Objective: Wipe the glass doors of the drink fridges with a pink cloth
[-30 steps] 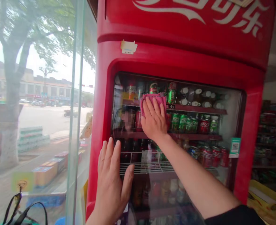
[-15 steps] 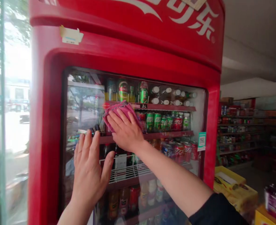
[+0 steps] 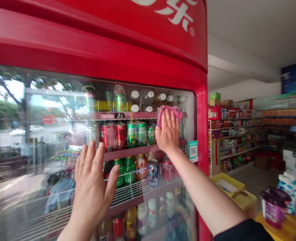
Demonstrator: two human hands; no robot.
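Note:
My right hand [image 3: 168, 132] lies on a pink cloth [image 3: 177, 114] and presses it flat against the glass door [image 3: 62, 137] of a red drinks fridge [image 3: 92, 57]. The cloth sits near the door's upper right corner, its edges showing around my fingers. Lower and to the left, my left hand [image 3: 91, 182] is raised with its fingers stretched and thumb apart. It holds nothing; whether its palm touches the glass I cannot tell. Behind the glass, cans [image 3: 132, 134] and bottles [image 3: 130, 167] stand on several shelves.
A QR code sticker [image 3: 193, 150] is on the door frame right of the glass. Yellow boxes [image 3: 228, 184] and a purple tub [image 3: 273, 207] stand at the lower right. Stocked store shelves [image 3: 240, 134] run along the back. Trees and a street reflect in the glass.
My right hand has slid the pink cloth to the right across the glass. The view has turned right, and my left hand has stayed raised with its fingers stretched.

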